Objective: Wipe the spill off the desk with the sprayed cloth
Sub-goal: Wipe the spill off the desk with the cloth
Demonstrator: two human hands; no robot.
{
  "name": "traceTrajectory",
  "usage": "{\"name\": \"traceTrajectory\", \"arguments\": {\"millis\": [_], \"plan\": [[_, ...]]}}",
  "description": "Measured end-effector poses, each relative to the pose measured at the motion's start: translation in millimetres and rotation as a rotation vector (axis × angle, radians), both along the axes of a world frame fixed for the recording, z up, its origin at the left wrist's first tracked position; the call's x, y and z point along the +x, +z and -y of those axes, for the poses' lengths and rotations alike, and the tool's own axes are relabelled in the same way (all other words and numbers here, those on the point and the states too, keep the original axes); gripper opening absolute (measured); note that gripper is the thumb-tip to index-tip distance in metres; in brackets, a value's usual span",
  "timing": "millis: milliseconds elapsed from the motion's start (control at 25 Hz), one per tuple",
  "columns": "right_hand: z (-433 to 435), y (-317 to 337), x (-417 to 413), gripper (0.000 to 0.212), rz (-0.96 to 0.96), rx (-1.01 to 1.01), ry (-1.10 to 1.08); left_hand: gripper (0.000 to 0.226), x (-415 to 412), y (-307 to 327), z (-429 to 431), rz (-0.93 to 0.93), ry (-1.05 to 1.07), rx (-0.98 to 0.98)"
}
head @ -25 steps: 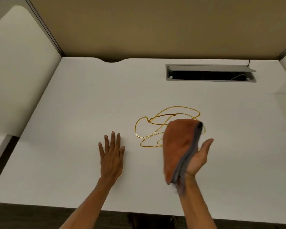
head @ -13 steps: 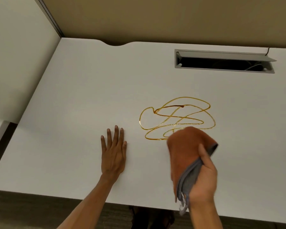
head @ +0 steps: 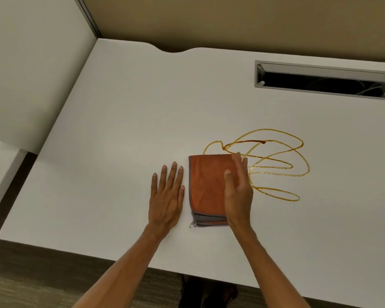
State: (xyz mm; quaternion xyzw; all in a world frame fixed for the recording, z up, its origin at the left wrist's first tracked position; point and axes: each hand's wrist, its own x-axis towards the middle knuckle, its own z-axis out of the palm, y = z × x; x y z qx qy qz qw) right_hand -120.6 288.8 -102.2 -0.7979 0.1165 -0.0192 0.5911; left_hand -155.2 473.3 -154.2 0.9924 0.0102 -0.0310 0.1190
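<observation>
- The folded orange cloth lies flat on the white tabletop, its right edge over the amber spill.
- The right hand presses it, fingers straight.
- The left hand lies spread flat just beside the cloth.

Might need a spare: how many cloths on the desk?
1: the orange cloth lies flat beside the left hand, under the right hand, at the left edge of the spill. No other shows.
</observation>
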Motion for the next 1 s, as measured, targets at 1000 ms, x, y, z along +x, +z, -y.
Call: {"name": "traceTrajectory", "arguments": {"millis": [1000], "plan": [[178.6,-45.9,159.5,0.073,-0.177,-1.081,0.072,0.056,14.9,-5.4,6.4,-0.004,0.063,0.006]]}}
